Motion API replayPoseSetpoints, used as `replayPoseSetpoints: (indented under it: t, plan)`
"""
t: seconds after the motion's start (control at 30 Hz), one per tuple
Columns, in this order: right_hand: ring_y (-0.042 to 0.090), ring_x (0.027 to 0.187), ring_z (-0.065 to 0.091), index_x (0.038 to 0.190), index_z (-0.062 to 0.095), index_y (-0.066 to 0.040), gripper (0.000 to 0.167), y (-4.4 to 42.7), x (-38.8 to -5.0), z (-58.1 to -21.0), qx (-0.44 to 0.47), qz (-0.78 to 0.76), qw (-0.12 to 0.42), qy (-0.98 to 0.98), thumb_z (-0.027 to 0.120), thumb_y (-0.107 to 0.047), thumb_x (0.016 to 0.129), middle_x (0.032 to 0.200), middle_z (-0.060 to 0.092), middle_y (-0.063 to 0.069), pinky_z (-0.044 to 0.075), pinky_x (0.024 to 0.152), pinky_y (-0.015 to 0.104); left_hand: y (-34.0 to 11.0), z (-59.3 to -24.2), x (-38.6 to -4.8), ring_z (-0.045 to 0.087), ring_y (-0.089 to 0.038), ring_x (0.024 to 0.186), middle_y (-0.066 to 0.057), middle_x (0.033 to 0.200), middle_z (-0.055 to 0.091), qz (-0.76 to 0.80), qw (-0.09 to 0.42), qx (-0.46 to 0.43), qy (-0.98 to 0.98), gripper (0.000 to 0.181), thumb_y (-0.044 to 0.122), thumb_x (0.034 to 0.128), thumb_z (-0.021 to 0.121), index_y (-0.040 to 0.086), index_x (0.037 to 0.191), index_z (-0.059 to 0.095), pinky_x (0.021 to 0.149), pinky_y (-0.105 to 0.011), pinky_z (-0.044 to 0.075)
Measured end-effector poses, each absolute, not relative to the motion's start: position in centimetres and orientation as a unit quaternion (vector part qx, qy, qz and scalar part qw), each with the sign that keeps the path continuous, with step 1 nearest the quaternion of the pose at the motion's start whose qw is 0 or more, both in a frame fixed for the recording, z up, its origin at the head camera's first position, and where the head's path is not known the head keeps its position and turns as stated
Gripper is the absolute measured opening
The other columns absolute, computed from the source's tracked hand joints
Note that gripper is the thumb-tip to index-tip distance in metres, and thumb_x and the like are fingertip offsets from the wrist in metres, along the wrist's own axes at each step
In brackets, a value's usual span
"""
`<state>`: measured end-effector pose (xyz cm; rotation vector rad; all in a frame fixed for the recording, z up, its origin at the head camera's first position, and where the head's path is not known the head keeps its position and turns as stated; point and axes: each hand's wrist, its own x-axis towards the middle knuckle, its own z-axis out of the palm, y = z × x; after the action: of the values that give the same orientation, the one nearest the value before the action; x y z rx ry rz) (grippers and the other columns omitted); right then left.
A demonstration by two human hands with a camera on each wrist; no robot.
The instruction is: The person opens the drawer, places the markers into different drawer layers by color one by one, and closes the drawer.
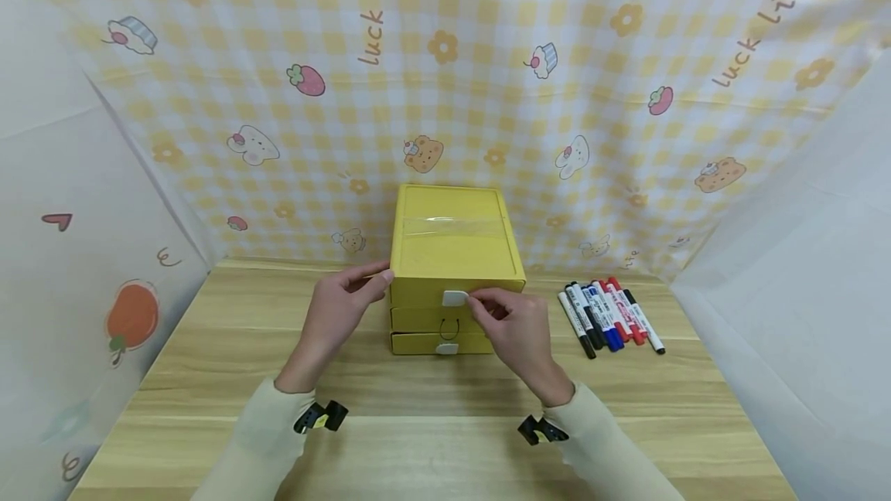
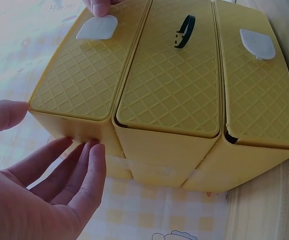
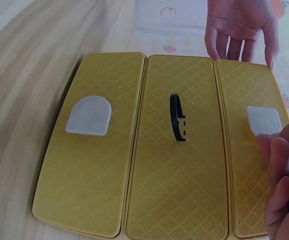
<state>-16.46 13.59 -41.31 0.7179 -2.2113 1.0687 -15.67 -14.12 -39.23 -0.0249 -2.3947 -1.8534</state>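
A yellow three-drawer box (image 1: 455,242) stands against the patterned cloth, with clear tape across its top. The top drawer has a white tab (image 1: 455,298), the middle one a dark loop handle (image 2: 185,32), the bottom one another white tab (image 3: 89,116). My left hand (image 1: 339,308) rests its fingertips against the box's upper left side, its thumb at the front top corner, as the left wrist view shows. My right hand (image 1: 518,331) pinches the edge of the top tab between thumb and index finger. All drawers look closed or nearly so.
Several markers (image 1: 612,315) with black, blue and red caps lie side by side on the wooden table (image 1: 431,439), right of the box. A checked cloth (image 1: 445,99) hangs behind, and white sheets rise at both sides.
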Motion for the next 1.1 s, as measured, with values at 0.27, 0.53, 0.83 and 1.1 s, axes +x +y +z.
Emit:
replayPoseSetpoints:
  t: [0.27,0.53,0.83,1.1]
  plan:
    - [0.006,0.057,0.067,0.091,0.085,-0.002,0.005,13.6,-16.4,-41.4,0.279,0.398,0.297,-0.822,0.086,0.002,0.093,0.073,0.077,0.003,0.055,0.054,0.018,-14.2,-39.2,-15.7,0.077,-0.038,0.11,-0.014,0.126,0.079,-0.613,0.054,-0.009,-0.788,0.041,0.038,0.1069,0.076,0.01,0.136,0.079,0.086,-0.029,0.06]
    - [0.003,0.053,0.06,0.089,0.084,-0.002,0.006,13.7,-16.2,-41.4,0.287,0.391,0.301,-0.821,0.087,0.003,0.092,0.067,0.071,-0.001,0.051,0.051,0.016,-14.4,-39.1,-15.8,0.077,-0.037,0.111,-0.014,0.133,0.077,-0.619,0.047,-0.012,-0.784,0.042,0.037,0.1064,0.077,0.009,0.137,0.079,0.086,-0.029,0.061]
    - [-0.001,0.051,0.054,0.088,0.084,-0.002,0.007,13.8,-15.5,-41.3,0.294,0.386,0.291,-0.825,0.087,0.003,0.091,0.062,0.067,-0.004,0.047,0.047,0.016,-14.5,-39.2,-15.8,0.078,-0.034,0.109,-0.013,0.135,0.076,-0.62,0.045,-0.015,-0.783,0.042,0.038,0.1059,0.077,0.01,0.137,0.079,0.087,-0.032,0.06]
    - [-0.002,0.049,0.051,0.088,0.083,-0.003,0.01,14.1,-14.8,-41.4,0.315,0.387,0.297,-0.814,0.086,0.006,0.089,0.061,0.065,-0.006,0.044,0.045,0.014,-14.5,-39.3,-15.9,0.078,-0.032,0.105,-0.015,0.127,0.078,-0.627,0.048,-0.021,-0.777,0.04,0.033,0.1064,0.077,0.006,0.136,0.079,0.086,-0.028,0.06]
